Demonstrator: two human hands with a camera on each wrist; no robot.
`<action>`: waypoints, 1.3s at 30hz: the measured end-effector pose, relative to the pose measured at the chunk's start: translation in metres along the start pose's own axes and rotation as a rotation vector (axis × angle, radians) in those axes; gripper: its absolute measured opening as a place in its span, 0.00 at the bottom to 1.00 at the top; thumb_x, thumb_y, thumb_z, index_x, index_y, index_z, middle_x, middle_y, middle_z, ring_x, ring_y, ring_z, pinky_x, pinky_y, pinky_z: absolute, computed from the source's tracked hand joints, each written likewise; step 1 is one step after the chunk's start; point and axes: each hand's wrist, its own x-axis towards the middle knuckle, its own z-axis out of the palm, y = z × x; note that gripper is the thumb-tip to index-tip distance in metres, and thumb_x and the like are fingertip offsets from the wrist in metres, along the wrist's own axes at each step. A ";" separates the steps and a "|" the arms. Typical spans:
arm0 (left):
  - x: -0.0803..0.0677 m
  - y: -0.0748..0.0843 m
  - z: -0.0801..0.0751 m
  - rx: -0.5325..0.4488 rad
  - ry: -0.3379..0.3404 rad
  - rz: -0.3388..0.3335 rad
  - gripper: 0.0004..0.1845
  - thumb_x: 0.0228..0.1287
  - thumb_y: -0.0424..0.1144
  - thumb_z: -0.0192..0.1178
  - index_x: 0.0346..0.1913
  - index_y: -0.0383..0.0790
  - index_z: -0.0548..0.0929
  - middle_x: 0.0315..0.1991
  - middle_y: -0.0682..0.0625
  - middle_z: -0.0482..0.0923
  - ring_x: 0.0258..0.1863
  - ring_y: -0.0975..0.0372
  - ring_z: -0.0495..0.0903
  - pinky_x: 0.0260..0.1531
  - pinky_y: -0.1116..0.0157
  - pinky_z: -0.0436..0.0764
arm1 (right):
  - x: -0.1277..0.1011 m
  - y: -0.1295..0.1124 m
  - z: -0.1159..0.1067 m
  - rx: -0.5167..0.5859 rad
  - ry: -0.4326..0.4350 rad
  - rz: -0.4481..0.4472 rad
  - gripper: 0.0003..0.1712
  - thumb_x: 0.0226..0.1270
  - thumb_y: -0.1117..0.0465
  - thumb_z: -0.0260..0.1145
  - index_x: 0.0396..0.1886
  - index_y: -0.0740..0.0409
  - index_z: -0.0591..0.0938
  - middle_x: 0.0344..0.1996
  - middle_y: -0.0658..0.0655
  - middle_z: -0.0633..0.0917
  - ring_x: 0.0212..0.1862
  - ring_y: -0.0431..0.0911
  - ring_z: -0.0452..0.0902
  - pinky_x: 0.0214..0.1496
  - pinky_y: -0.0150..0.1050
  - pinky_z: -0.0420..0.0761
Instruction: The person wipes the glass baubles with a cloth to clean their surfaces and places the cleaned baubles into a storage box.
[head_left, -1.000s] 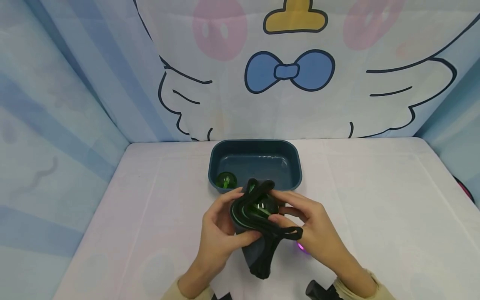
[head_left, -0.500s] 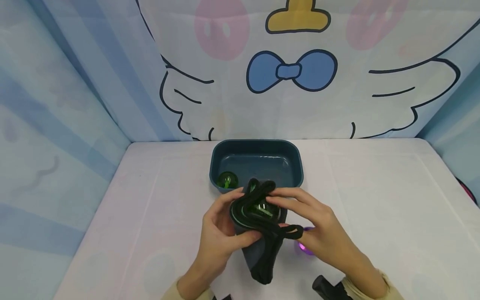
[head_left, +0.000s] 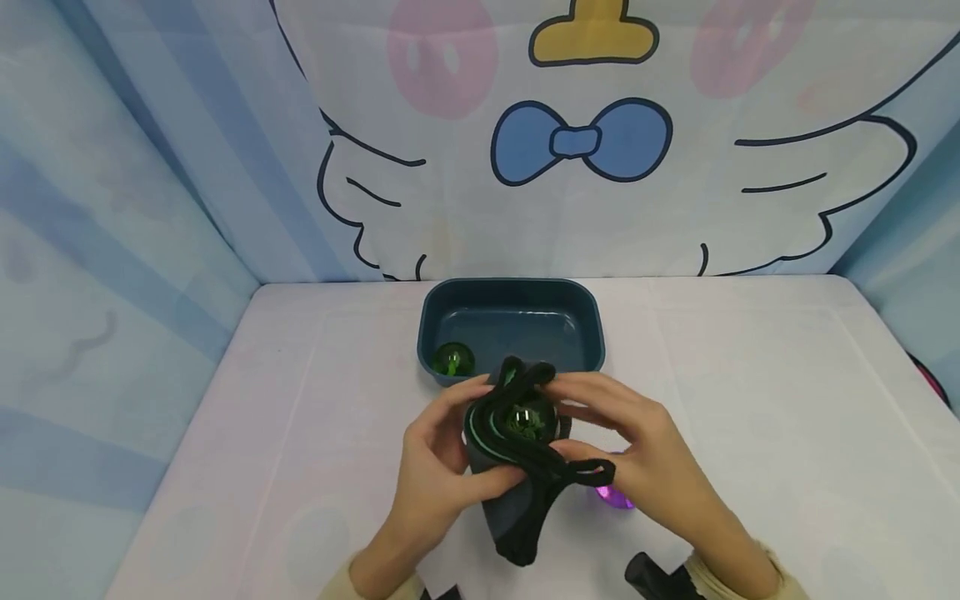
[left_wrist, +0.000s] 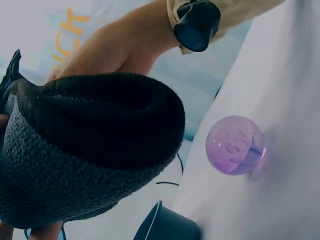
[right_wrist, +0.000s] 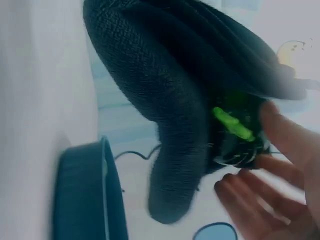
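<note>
My left hand [head_left: 435,467] grips a folded dark grey and black cloth [head_left: 517,500], thumb in front and fingers behind. A clear green ball [head_left: 528,415] nestles in its folds. My right hand [head_left: 645,442] holds this ball from the right; in the right wrist view its thumb and fingers are around the ball [right_wrist: 235,132], which has a bright green streak inside. The cloth [left_wrist: 100,130] covers much of the left wrist view and hides the ball there. A clear purple ball [head_left: 615,497] lies on the table, partly hidden behind my right hand.
A dark blue tub [head_left: 592,329] stands at the back of the table, just beyond my hands. Another green ball [head_left: 453,359] sits in its front left corner. Printed curtains [head_left: 577,225] enclose the table at the back and sides.
My right fingers pass over the green ball's top, then draw back to its side, uncovering more of it. The right hand shifts slightly right and more of the purple ball shows.
</note>
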 end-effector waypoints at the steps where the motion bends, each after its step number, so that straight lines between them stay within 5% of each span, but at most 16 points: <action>1: 0.000 0.000 0.000 -0.008 0.017 -0.017 0.37 0.45 0.23 0.75 0.62 0.30 0.73 0.66 0.39 0.69 0.66 0.52 0.70 0.61 0.59 0.78 | 0.000 0.000 0.000 -0.059 0.003 -0.029 0.37 0.48 0.75 0.77 0.61 0.58 0.80 0.59 0.56 0.80 0.62 0.41 0.77 0.56 0.33 0.82; 6: -0.001 -0.001 0.002 -0.056 0.061 -0.064 0.40 0.43 0.23 0.76 0.64 0.32 0.72 0.65 0.40 0.70 0.65 0.54 0.70 0.67 0.62 0.74 | 0.000 -0.001 0.003 -0.207 -0.008 -0.160 0.45 0.39 0.76 0.81 0.63 0.54 0.79 0.63 0.56 0.77 0.66 0.46 0.73 0.63 0.28 0.76; 10: -0.001 -0.002 0.002 -0.049 0.043 -0.042 0.39 0.44 0.23 0.75 0.63 0.32 0.73 0.65 0.40 0.70 0.66 0.53 0.69 0.67 0.61 0.73 | 0.001 0.001 0.006 -0.182 0.044 -0.207 0.43 0.40 0.79 0.78 0.62 0.57 0.80 0.57 0.58 0.79 0.61 0.44 0.76 0.60 0.27 0.79; 13: -0.001 -0.002 0.000 -0.001 -0.013 0.009 0.36 0.45 0.22 0.75 0.62 0.30 0.75 0.65 0.39 0.70 0.66 0.51 0.70 0.63 0.59 0.77 | 0.001 0.000 0.004 -0.038 0.030 -0.163 0.38 0.45 0.80 0.76 0.60 0.62 0.80 0.53 0.59 0.80 0.56 0.42 0.79 0.53 0.31 0.84; 18: -0.004 -0.002 -0.002 0.048 -0.102 0.105 0.33 0.46 0.20 0.73 0.59 0.28 0.76 0.64 0.37 0.70 0.63 0.48 0.73 0.54 0.54 0.82 | 0.001 -0.001 -0.003 0.232 -0.069 0.036 0.29 0.56 0.75 0.72 0.60 0.66 0.79 0.54 0.61 0.81 0.52 0.43 0.83 0.48 0.39 0.86; 23: -0.003 -0.003 -0.003 0.070 -0.064 0.132 0.33 0.45 0.18 0.72 0.59 0.26 0.75 0.64 0.37 0.70 0.63 0.48 0.73 0.55 0.54 0.82 | 0.004 -0.001 0.000 0.248 -0.063 0.090 0.29 0.59 0.74 0.71 0.62 0.65 0.78 0.56 0.61 0.81 0.56 0.43 0.81 0.52 0.38 0.85; 30: 0.001 -0.006 -0.002 0.014 0.041 0.067 0.35 0.45 0.20 0.73 0.60 0.29 0.74 0.64 0.41 0.70 0.63 0.52 0.73 0.60 0.59 0.79 | 0.005 0.001 0.009 0.048 0.057 -0.136 0.34 0.48 0.80 0.74 0.59 0.62 0.81 0.59 0.60 0.79 0.63 0.45 0.75 0.60 0.34 0.81; 35: 0.002 -0.007 -0.002 -0.051 0.089 -0.061 0.38 0.45 0.20 0.73 0.63 0.38 0.74 0.65 0.42 0.70 0.65 0.52 0.71 0.65 0.63 0.75 | 0.007 0.007 0.011 -0.104 0.056 -0.329 0.22 0.66 0.58 0.69 0.58 0.59 0.82 0.60 0.59 0.79 0.65 0.46 0.73 0.62 0.29 0.77; 39: 0.002 -0.008 -0.002 -0.060 0.070 -0.124 0.39 0.47 0.21 0.73 0.66 0.38 0.72 0.65 0.42 0.70 0.67 0.53 0.69 0.69 0.65 0.70 | 0.007 0.010 0.012 -0.115 0.074 -0.336 0.21 0.71 0.54 0.63 0.58 0.60 0.82 0.59 0.60 0.80 0.64 0.46 0.74 0.61 0.29 0.78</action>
